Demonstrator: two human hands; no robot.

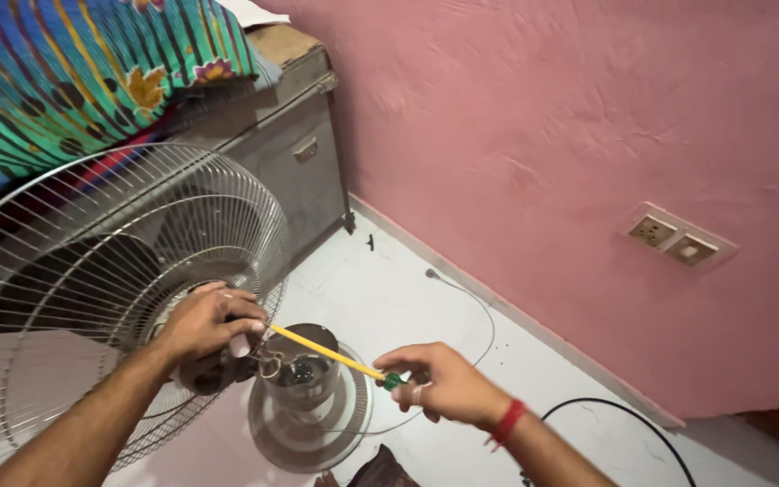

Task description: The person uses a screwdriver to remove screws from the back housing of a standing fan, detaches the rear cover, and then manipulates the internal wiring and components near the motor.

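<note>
head view: my right hand [444,383] closes its grip on the green handle of a yellow-shafted screwdriver [331,354], held slantwise so the tip meets the fan's motor housing [218,356] just beyond my left hand [209,320]. that hand is clamped around the housing behind the wire fan guard [92,271], apparently to steady it against the tool's push. below the shaft, between both grips, stands the metal fan base [308,424] on the white floor [407,289]. a black cable [624,415] curls past my right wrist; a wall socket [673,239] sits well beyond, on the pink wall.
</note>
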